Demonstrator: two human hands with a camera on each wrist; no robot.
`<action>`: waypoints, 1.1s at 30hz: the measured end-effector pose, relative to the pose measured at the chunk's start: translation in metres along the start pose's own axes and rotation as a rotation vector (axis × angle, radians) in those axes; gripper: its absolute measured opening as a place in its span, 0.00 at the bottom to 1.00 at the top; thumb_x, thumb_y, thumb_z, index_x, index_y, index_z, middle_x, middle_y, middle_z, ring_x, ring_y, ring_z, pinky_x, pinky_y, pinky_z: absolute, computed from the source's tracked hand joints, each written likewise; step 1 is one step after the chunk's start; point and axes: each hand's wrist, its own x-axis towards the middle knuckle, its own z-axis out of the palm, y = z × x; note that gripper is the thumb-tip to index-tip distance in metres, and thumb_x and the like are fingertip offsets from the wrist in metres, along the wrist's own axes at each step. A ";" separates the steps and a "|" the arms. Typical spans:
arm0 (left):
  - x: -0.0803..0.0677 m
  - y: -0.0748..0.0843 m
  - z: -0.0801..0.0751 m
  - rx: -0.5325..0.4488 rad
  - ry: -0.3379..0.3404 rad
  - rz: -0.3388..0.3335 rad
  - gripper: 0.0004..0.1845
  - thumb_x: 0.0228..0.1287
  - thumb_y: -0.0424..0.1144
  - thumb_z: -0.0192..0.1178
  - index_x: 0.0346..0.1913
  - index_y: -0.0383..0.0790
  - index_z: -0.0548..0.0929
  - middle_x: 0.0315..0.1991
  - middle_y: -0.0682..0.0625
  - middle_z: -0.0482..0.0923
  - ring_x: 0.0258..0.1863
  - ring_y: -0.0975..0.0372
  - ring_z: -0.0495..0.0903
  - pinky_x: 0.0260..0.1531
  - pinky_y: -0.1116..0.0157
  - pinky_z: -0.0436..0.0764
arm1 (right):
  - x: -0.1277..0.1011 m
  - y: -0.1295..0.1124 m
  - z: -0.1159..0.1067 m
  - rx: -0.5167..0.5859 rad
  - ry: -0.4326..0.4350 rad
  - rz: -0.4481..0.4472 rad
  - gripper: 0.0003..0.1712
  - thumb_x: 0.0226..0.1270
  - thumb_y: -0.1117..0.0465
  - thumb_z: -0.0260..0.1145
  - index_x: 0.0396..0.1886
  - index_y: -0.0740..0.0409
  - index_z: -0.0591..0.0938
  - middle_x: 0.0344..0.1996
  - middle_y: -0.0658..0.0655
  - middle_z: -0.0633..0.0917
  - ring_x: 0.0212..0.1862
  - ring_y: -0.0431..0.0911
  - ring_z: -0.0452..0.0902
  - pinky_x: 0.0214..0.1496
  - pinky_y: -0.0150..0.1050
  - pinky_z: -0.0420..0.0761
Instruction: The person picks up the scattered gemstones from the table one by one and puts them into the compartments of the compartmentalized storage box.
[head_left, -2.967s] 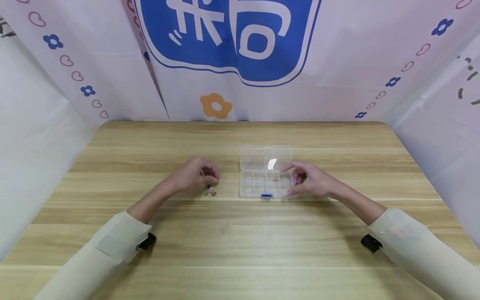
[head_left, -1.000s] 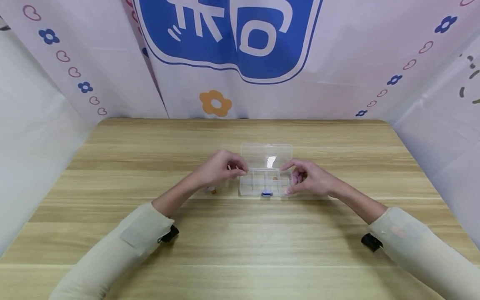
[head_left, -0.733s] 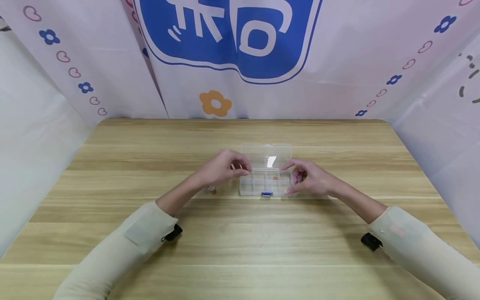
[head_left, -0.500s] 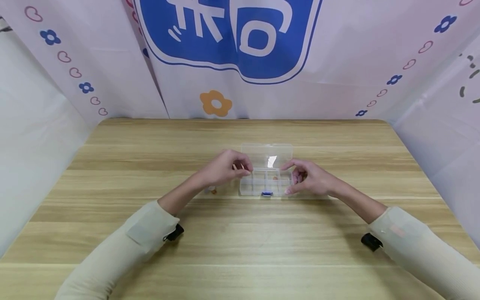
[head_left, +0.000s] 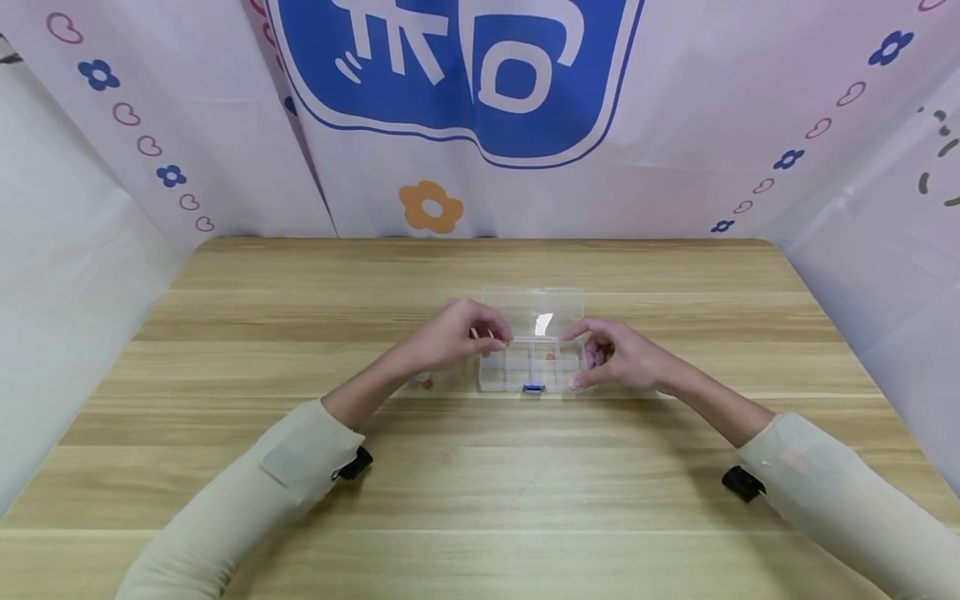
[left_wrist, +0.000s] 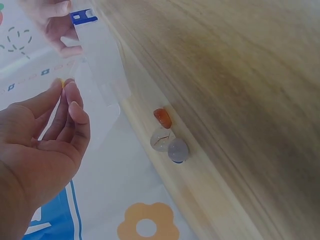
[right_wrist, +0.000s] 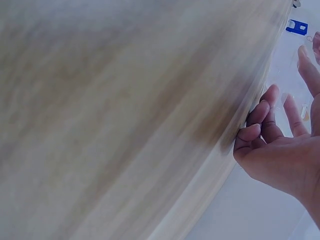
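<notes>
A clear compartment box (head_left: 517, 367) lies open mid-table, its lid (head_left: 525, 308) folded back and a blue latch (head_left: 533, 387) on its front edge. One small orange bead (head_left: 550, 357) sits in a compartment. My left hand (head_left: 501, 340) hovers over the box's left rear corner and pinches a tiny orange-yellow bead (left_wrist: 62, 81) between thumb and fingertips. My right hand (head_left: 592, 358) holds the box's right end, thumb at the front and fingers at the back. Three small stones (head_left: 423, 383) lie left of the box: orange (left_wrist: 162, 117), clear (left_wrist: 161, 139), pale blue (left_wrist: 178, 150).
The wooden table (head_left: 480, 483) is walled by printed pink-and-blue cloth (head_left: 450, 83) at the back and both sides. Black wrist straps (head_left: 352, 463) sit close to the tabletop under both sleeves.
My left hand left the stones beside the box and moved right to the box's left rear corner with a bead pinched. In the last second it crept slightly right. The right hand stayed put.
</notes>
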 end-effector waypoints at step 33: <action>0.016 0.005 0.014 0.034 -0.044 0.072 0.03 0.67 0.26 0.68 0.40 0.29 0.88 0.34 0.45 0.87 0.32 0.62 0.82 0.35 0.70 0.82 | 0.000 0.000 0.000 -0.006 -0.003 0.001 0.35 0.55 0.69 0.82 0.61 0.67 0.77 0.28 0.55 0.79 0.32 0.45 0.73 0.36 0.32 0.73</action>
